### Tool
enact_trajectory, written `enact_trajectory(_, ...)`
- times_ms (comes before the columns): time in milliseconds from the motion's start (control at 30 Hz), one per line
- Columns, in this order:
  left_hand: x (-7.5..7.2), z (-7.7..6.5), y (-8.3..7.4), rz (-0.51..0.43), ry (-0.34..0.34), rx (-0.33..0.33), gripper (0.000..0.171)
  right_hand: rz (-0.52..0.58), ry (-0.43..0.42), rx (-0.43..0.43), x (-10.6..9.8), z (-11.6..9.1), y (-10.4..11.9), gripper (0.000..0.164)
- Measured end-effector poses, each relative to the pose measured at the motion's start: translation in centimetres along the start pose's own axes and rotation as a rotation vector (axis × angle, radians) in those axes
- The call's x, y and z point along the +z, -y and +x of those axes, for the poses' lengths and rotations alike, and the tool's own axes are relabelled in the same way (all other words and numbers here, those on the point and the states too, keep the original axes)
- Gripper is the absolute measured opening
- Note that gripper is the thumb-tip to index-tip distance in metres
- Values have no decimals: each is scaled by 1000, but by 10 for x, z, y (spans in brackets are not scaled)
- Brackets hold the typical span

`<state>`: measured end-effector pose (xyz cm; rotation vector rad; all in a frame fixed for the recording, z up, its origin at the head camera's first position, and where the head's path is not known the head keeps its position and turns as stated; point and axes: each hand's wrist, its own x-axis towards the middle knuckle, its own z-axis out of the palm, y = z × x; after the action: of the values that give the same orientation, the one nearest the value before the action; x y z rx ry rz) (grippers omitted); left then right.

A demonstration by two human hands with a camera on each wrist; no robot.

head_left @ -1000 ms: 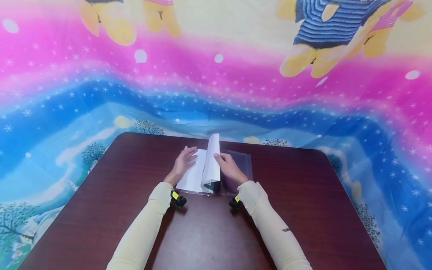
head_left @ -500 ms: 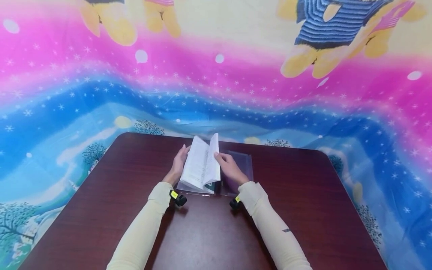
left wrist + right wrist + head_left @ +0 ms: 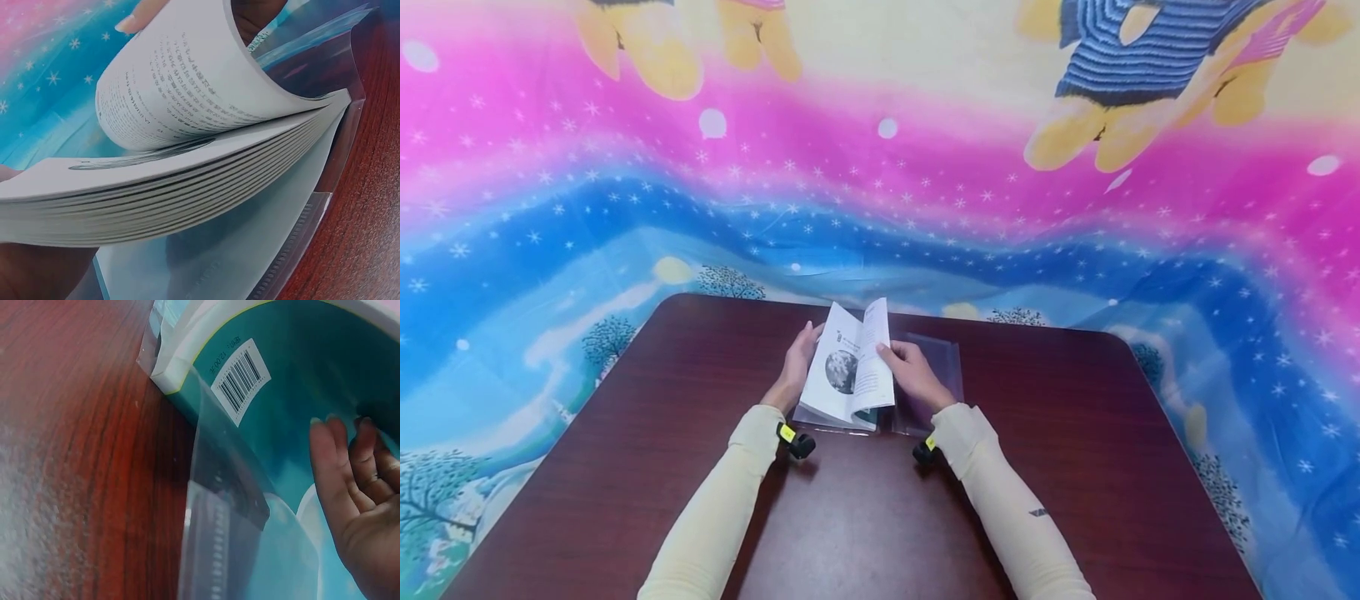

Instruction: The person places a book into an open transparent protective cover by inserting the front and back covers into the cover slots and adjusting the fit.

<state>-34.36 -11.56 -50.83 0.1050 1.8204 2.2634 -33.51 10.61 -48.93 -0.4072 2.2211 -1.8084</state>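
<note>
A paperback book (image 3: 823, 396) stands open between both hands in the head view, its left page carrying a dark round picture. My left hand (image 3: 795, 367) holds the left block of pages at its outer edge; in the left wrist view the palm is under the block and the thumb on top. Gripping the right part, my right hand (image 3: 913, 373) has its thumb on the curled printed pages (image 3: 181, 81). Its fingers (image 3: 328, 462) lie behind, against the teal back cover (image 3: 287, 406) with a barcode. A clear plastic book cover (image 3: 942, 360) spreads under and right of the book.
The dark red-brown wooden table (image 3: 865, 517) lies beneath the book. Behind it hangs a colourful printed cloth (image 3: 925, 192). A small black camera (image 3: 800, 447) is strapped at the left wrist, another (image 3: 925, 451) at the right.
The left hand, earlier with fingers spread beside the flat white page, now holds the raised left pages. Pages have turned from right to left, and a page with a round picture shows.
</note>
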Motion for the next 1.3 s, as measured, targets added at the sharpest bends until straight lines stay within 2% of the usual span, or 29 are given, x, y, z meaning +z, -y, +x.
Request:
enact_trajectory(200, 0, -1, 0, 30, -11, -10, 73, -28, -76, -52, -1, 9, -17, 39)
enact_trajectory(367, -1, -2, 0, 48, -25, -16, 73, -58, -113, -80, -1, 10, -18, 46)
enact_trajectory(533, -2, -2, 0, 25, -24, -21, 71, -73, -134, -91, 0, 9, -16, 49)
enact_trajectory(833, -5, -2, 3, -15, -21, -9, 75, -104, -130, -79, 1, 10, -21, 57)
enact_trajectory(1100, -10, 0, 4, -56, -35, -34, 74, -98, -140, -74, -1, 7, -21, 52)
enact_trajectory(1200, -11, 2, 4, -39, -57, -44, 72, -116, -158, -75, -1, 5, -22, 52)
enact_trajectory(1300, -13, 2, 3, 20, -85, -57, 69, -134, -175, -79, -1, 4, -23, 53)
